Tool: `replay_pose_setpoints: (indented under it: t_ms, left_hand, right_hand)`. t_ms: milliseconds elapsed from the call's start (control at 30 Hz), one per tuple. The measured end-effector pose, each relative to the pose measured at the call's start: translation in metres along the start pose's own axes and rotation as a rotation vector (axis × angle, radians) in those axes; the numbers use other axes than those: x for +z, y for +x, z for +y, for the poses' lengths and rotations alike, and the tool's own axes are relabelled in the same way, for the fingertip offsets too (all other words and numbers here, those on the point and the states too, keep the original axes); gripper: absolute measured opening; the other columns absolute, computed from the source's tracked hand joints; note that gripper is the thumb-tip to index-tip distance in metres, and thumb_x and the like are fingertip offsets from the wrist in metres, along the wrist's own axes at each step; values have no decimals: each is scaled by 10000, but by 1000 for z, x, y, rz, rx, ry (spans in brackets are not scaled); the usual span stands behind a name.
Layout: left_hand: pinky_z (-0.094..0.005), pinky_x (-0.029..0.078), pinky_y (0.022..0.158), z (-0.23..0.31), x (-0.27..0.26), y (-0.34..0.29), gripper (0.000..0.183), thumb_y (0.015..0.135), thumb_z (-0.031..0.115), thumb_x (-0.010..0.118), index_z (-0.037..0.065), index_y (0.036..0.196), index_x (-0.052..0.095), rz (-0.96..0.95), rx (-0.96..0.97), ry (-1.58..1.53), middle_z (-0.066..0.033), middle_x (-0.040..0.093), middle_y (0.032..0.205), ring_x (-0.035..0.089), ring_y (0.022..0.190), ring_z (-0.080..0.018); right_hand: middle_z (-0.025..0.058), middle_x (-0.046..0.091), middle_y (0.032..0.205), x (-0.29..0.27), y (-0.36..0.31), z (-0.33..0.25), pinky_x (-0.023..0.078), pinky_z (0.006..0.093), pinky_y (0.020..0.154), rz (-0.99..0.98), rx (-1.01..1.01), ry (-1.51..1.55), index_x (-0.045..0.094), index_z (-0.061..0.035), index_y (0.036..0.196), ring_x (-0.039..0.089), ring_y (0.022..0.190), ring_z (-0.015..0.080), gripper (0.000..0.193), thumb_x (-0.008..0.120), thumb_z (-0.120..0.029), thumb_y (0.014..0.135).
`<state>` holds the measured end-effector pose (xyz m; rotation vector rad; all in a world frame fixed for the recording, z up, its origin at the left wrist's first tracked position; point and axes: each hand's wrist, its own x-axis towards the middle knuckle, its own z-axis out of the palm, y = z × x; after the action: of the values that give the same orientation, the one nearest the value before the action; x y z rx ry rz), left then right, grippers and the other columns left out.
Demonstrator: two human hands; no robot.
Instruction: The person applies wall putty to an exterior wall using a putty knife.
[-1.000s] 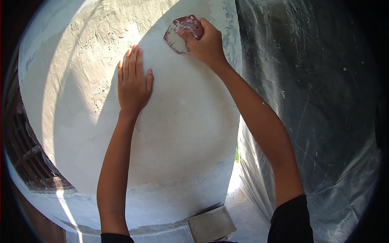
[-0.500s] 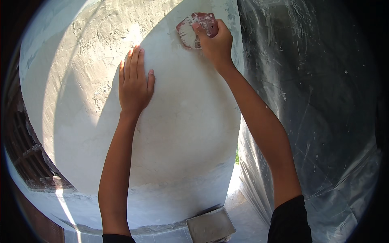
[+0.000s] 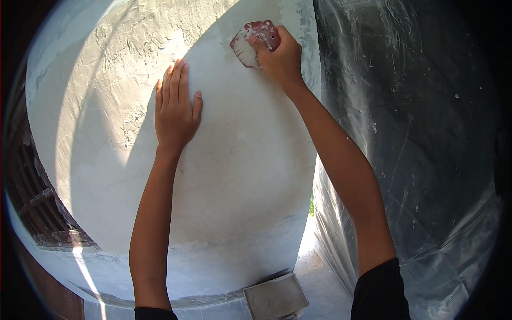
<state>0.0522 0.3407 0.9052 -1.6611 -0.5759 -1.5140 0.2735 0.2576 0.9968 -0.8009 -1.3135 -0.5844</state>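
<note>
A plastered wall (image 3: 234, 154) fills the middle, smooth and grey-white in the shade, rougher and sunlit at the upper left. My left hand (image 3: 177, 109) lies flat against it, palm down, fingers stretched upward and holding nothing. In my right hand (image 3: 281, 56), near the wall's upper right edge, is a dark red plastic scraper (image 3: 245, 49) smeared with pale plaster. My thumb presses on its face and the fingers wrap behind its right edge. The scraper's far edge appears to rest on the wall; the exact contact is hidden.
A rectangular tray of grey plaster (image 3: 276, 298) sits below at the wall's foot. Clear plastic sheeting (image 3: 341, 224) hangs along the right side over a dark surface. A brown slatted grille (image 3: 40, 194) is set in the wall at the left.
My right hand and the scraper have shifted slightly left and down, and the scraper has turned a little. My left hand stays nearly in place on the wall.
</note>
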Motion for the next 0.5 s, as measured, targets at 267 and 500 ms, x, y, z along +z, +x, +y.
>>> replay_pose_setpoints:
  t_ms: [267, 500]
  left_hand:
    - [-473, 250, 1207, 4, 5, -2, 618, 965, 213, 529, 63, 1538, 352, 0, -1, -4, -94, 370, 1592, 332, 1486, -271]
    - [-477, 252, 1210, -1, 0, -2, 619, 964, 211, 527, 74, 1541, 349, 0, -2, -8, -91, 370, 1592, 332, 1485, -273]
  right_hand:
    - [148, 694, 960, -52, 28, 52, 540, 395, 813, 666, 473, 145, 635, 31, 946, 676, 804, 261, 348, 802, -250, 827]
    - [124, 684, 863, -22, -8, 17, 526, 389, 738, 76, 15, 10, 612, 15, 907, 661, 782, 242, 345, 799, -264, 832]
